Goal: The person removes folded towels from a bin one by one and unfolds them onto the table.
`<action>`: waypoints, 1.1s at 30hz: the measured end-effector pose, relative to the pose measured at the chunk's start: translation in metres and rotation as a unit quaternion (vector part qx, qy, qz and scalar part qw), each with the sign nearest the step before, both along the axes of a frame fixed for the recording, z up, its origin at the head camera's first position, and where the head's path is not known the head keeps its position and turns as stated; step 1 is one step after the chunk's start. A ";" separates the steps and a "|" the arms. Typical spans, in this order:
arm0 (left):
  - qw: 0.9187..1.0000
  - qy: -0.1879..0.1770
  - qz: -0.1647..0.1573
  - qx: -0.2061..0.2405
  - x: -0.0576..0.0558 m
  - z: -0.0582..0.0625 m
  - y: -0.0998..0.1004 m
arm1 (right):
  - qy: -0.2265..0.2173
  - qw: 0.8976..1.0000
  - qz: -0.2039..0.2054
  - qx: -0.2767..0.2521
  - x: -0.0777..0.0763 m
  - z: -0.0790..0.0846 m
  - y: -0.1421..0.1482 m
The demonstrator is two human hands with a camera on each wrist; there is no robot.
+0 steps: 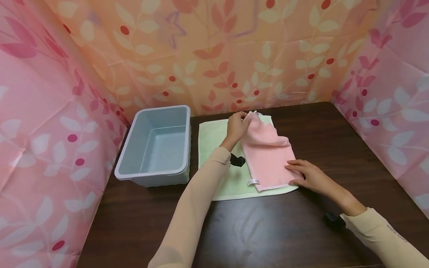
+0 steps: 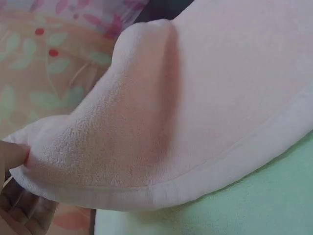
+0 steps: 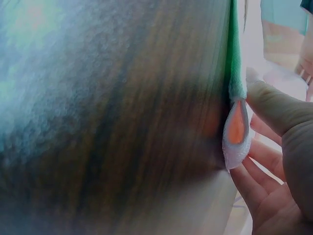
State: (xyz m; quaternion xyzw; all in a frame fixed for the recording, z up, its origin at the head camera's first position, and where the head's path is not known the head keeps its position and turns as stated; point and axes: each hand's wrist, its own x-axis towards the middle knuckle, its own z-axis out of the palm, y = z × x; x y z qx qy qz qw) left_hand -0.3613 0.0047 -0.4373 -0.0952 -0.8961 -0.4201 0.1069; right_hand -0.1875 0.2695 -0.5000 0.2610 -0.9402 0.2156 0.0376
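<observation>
A pink towel [image 1: 271, 163], folded in its lower part, lies over a pale green towel [image 1: 218, 186] on the dark table. My left hand [image 1: 236, 126] pinches the pink towel's far left corner and lifts it, so the cloth slopes and wrinkles there. In the left wrist view, the thumb [image 2: 15, 154] presses on the corner with the fingers beneath. My right hand [image 1: 311, 176] rests at the near right part of the pink towel, fingertips on the cloth. The right wrist view shows the thumb and extended fingers along the looped fold [image 3: 236, 156]. A white tag [image 1: 253, 182] sticks out at the near left corner.
A grey-blue plastic bin [image 1: 152, 175] stands to the left of the towels, with nothing seen inside. Floral curtains [image 1: 214, 56] enclose the back and both sides of the table [image 1: 254, 230].
</observation>
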 end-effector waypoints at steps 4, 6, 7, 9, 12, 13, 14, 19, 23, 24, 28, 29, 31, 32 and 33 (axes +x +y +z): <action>0.996 -0.047 0.057 0.049 -0.009 -0.009 -0.011 | 0.007 1.000 0.008 -0.005 -0.001 -0.001 -0.005; 0.991 -0.075 0.084 0.069 -0.012 -0.015 -0.016 | 0.012 1.000 0.012 -0.006 -0.002 -0.002 -0.008; 0.988 -0.090 0.096 0.079 -0.013 -0.018 -0.019 | 0.011 1.000 0.013 -0.007 -0.002 -0.002 -0.009; 0.984 -0.108 0.117 0.086 -0.016 -0.025 -0.023 | 0.007 1.000 0.013 -0.005 -0.003 -0.004 -0.011; 0.980 -0.121 0.141 0.077 -0.018 -0.035 -0.029 | 0.001 1.000 0.012 -0.004 -0.004 -0.003 -0.013; 0.979 -0.122 0.145 0.071 -0.018 -0.038 -0.031 | -0.002 1.000 0.012 -0.004 -0.004 -0.003 -0.014; 0.979 -0.122 0.150 0.065 -0.019 -0.041 -0.033 | -0.006 1.000 0.012 -0.005 -0.004 -0.002 -0.014; 0.975 -0.138 0.160 0.067 -0.019 -0.049 -0.038 | -0.015 1.000 0.009 -0.008 -0.003 0.001 -0.018; 0.980 -0.126 0.155 0.023 -0.021 -0.046 -0.038 | -0.009 1.000 0.010 -0.006 -0.002 0.003 -0.018; 0.982 -0.115 0.153 0.004 -0.021 -0.043 -0.037 | -0.006 1.000 0.010 -0.005 -0.002 0.003 -0.018; 0.990 -0.045 0.111 -0.077 -0.013 -0.018 -0.025 | -0.006 1.000 0.010 0.005 -0.002 0.007 -0.014; 0.991 -0.032 0.089 -0.095 -0.008 -0.009 -0.020 | -0.011 1.000 0.009 0.009 -0.002 0.008 -0.012; 0.989 -0.023 0.032 -0.146 0.008 0.009 -0.009 | -0.023 0.999 0.007 0.024 -0.004 0.013 -0.009; 0.984 -0.025 0.001 -0.179 0.019 0.016 -0.004 | -0.029 0.999 0.006 0.030 -0.006 0.017 -0.007; 0.975 -0.032 -0.034 -0.215 0.030 0.022 0.002 | -0.038 0.999 0.001 0.033 -0.009 0.021 -0.006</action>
